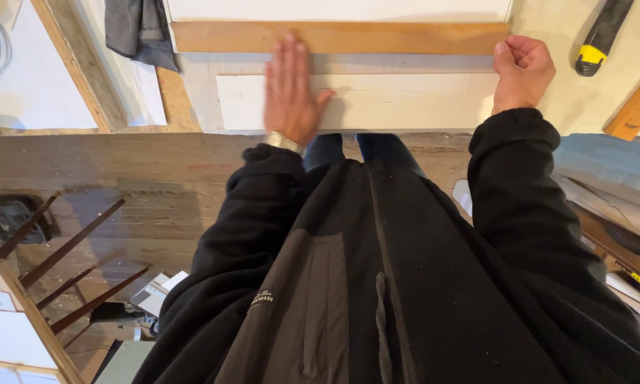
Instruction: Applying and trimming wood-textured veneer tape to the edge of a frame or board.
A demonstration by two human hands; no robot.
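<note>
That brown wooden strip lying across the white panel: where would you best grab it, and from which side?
Probably at its ends. The wooden strip is long, thin and lies flat across the white panel, so pinching its narrow edges from above looks best. The right hand already sits at the right end; the left hand lies flat, fingertips on the strip.

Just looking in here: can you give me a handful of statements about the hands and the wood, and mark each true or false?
1. The left hand lies flat and open on the white panel. True.
2. The right hand is spread flat. False: it is curled at the end of the brown wooden strip.
3. A yellow and black tool lies at upper right. True.
4. The sleeves are white. False: black.
</note>
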